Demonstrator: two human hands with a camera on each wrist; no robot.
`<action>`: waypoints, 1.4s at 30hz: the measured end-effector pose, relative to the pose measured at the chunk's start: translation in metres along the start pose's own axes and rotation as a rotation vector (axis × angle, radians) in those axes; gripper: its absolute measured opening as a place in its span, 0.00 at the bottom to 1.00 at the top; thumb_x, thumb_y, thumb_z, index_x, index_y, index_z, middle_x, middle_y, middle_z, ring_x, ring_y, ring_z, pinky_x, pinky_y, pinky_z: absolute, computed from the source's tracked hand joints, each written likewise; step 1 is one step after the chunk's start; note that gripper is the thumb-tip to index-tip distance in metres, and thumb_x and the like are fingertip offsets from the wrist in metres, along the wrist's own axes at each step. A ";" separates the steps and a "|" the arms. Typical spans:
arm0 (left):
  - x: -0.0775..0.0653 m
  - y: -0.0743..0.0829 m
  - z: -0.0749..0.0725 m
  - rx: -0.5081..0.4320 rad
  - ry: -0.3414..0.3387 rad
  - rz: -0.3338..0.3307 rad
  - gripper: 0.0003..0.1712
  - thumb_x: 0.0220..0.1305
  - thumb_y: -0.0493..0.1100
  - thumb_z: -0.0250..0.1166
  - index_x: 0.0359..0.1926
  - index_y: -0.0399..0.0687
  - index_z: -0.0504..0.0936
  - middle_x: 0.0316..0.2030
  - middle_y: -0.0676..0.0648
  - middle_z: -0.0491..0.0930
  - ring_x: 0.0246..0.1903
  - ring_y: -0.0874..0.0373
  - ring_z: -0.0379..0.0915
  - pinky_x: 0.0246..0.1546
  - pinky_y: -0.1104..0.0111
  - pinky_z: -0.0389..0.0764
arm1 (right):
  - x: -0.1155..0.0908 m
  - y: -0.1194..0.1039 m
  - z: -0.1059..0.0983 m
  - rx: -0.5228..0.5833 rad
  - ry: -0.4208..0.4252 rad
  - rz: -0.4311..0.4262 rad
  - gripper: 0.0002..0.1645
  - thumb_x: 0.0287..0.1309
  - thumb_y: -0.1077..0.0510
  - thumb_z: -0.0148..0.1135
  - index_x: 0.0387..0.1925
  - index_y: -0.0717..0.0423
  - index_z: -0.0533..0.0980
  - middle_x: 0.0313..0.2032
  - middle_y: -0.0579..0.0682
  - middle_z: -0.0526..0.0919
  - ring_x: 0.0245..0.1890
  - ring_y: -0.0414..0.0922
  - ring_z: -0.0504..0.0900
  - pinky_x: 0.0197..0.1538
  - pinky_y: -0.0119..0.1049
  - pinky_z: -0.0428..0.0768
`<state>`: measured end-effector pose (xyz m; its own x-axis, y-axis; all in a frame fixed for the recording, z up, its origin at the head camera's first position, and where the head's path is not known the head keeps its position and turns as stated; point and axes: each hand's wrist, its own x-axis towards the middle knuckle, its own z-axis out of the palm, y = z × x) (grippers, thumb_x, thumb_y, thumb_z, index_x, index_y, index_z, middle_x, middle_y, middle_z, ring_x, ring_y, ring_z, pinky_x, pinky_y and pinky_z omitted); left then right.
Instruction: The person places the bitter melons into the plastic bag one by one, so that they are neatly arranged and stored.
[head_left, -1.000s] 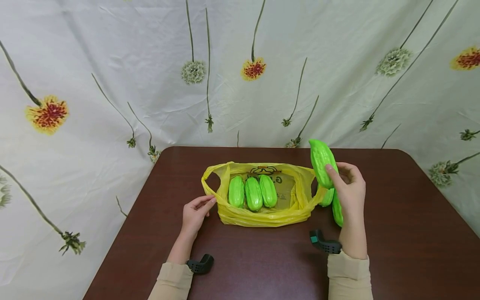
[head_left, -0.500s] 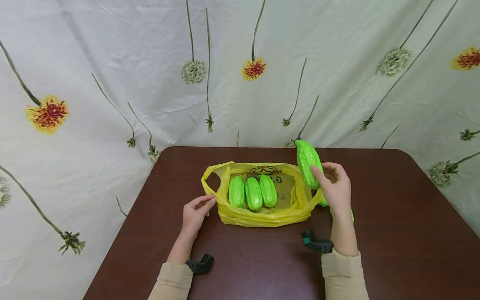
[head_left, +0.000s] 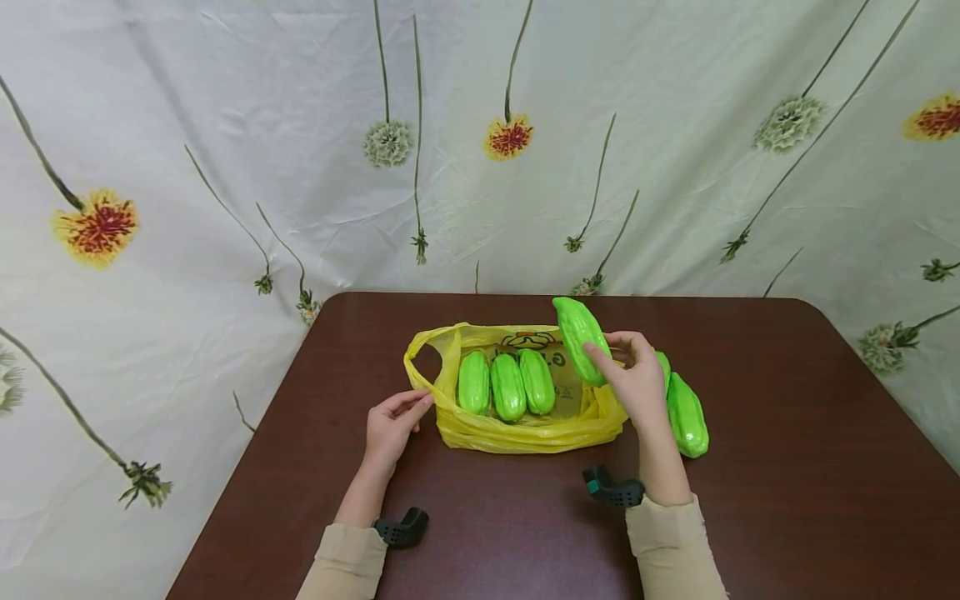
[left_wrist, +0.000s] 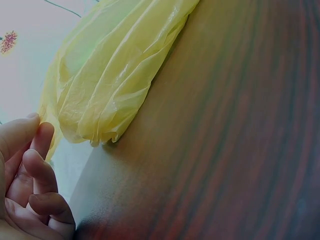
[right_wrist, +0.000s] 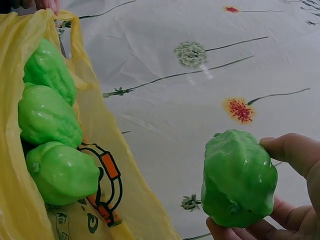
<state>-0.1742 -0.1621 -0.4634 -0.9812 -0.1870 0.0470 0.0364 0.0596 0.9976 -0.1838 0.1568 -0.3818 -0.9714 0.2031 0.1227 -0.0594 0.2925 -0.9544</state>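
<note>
A yellow plastic bag lies on its base with its mouth spread wide. Three bright green, bumpy bitter gourds sit side by side in its left half. My left hand pinches the bag's left handle edge between thumb and fingertips, as the left wrist view also shows. With thumb and fingers, my right hand grips another bitter gourd, tilted, over the right part of the bag's opening. In the right wrist view this held gourd appears end-on, apart from the ones inside.
To the right of the bag, on the dark brown table, lie more bitter gourds, one partly hidden behind my right hand. A white flowered cloth hangs behind the table's far edge. Black cameras sit on both wrists.
My right hand has carried its bitter gourd leftward and slightly down, from beside the bag to over its opening. The gourds on the table now show more. My left hand stays put.
</note>
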 end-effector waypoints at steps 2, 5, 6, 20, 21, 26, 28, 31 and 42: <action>-0.004 0.009 0.001 0.008 -0.002 -0.019 0.13 0.58 0.35 0.66 0.43 0.31 0.83 0.30 0.53 0.83 0.18 0.59 0.68 0.23 0.72 0.72 | 0.001 0.002 0.002 -0.031 -0.025 0.024 0.29 0.56 0.44 0.64 0.50 0.59 0.70 0.53 0.55 0.73 0.53 0.51 0.72 0.50 0.45 0.71; -0.004 0.009 0.001 0.011 -0.002 -0.018 0.13 0.58 0.35 0.66 0.43 0.30 0.83 0.29 0.54 0.83 0.18 0.60 0.67 0.23 0.72 0.72 | 0.003 0.006 0.004 -0.082 -0.056 0.059 0.32 0.55 0.41 0.64 0.51 0.59 0.70 0.54 0.56 0.72 0.55 0.53 0.71 0.52 0.49 0.71; -0.002 0.006 0.001 0.010 -0.002 -0.018 0.13 0.58 0.35 0.66 0.43 0.31 0.83 0.29 0.54 0.83 0.18 0.60 0.67 0.23 0.71 0.72 | 0.003 0.008 0.004 -0.094 -0.064 0.067 0.33 0.54 0.40 0.64 0.52 0.59 0.70 0.54 0.56 0.72 0.55 0.54 0.71 0.52 0.50 0.71; 0.010 -0.022 -0.001 -0.009 0.003 0.028 0.15 0.56 0.42 0.70 0.41 0.36 0.85 0.30 0.53 0.83 0.17 0.61 0.67 0.21 0.72 0.71 | 0.007 0.021 0.013 -0.163 -0.114 0.108 0.34 0.54 0.38 0.63 0.52 0.57 0.70 0.55 0.56 0.71 0.55 0.54 0.71 0.49 0.50 0.72; 0.009 -0.021 -0.001 -0.008 0.004 0.030 0.15 0.56 0.42 0.70 0.41 0.36 0.85 0.30 0.53 0.83 0.17 0.61 0.67 0.21 0.72 0.71 | 0.007 0.022 0.014 -0.168 -0.115 0.112 0.34 0.54 0.38 0.63 0.52 0.57 0.70 0.55 0.56 0.71 0.55 0.54 0.71 0.49 0.50 0.72; 0.008 -0.020 -0.001 -0.007 0.007 0.029 0.13 0.56 0.41 0.70 0.41 0.37 0.85 0.30 0.52 0.83 0.17 0.61 0.67 0.22 0.71 0.72 | 0.006 0.023 0.016 -0.192 -0.112 0.124 0.33 0.54 0.38 0.63 0.51 0.57 0.70 0.55 0.57 0.72 0.54 0.54 0.72 0.48 0.49 0.73; 0.008 -0.020 -0.001 -0.004 0.008 0.027 0.14 0.56 0.41 0.70 0.41 0.37 0.85 0.30 0.52 0.83 0.17 0.60 0.67 0.22 0.71 0.72 | 0.006 0.023 0.017 -0.198 -0.110 0.126 0.32 0.54 0.39 0.63 0.51 0.58 0.70 0.55 0.57 0.72 0.54 0.55 0.72 0.48 0.49 0.73; 0.008 -0.021 -0.001 -0.001 0.007 0.025 0.14 0.56 0.42 0.70 0.41 0.37 0.85 0.30 0.52 0.83 0.17 0.60 0.67 0.22 0.71 0.72 | 0.006 0.024 0.018 -0.204 -0.113 0.133 0.32 0.55 0.39 0.62 0.51 0.58 0.70 0.56 0.57 0.71 0.55 0.55 0.72 0.49 0.50 0.73; 0.009 -0.022 -0.001 0.007 0.007 0.018 0.15 0.56 0.43 0.70 0.41 0.37 0.85 0.30 0.52 0.83 0.18 0.61 0.66 0.22 0.71 0.71 | 0.006 0.028 0.021 -0.220 -0.148 0.122 0.32 0.57 0.41 0.60 0.53 0.59 0.67 0.57 0.59 0.69 0.57 0.57 0.71 0.50 0.50 0.73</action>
<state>-0.1835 -0.1664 -0.4846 -0.9791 -0.1927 0.0654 0.0528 0.0696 0.9962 -0.1966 0.1463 -0.4132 -0.9922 0.1156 -0.0460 0.0956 0.4728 -0.8759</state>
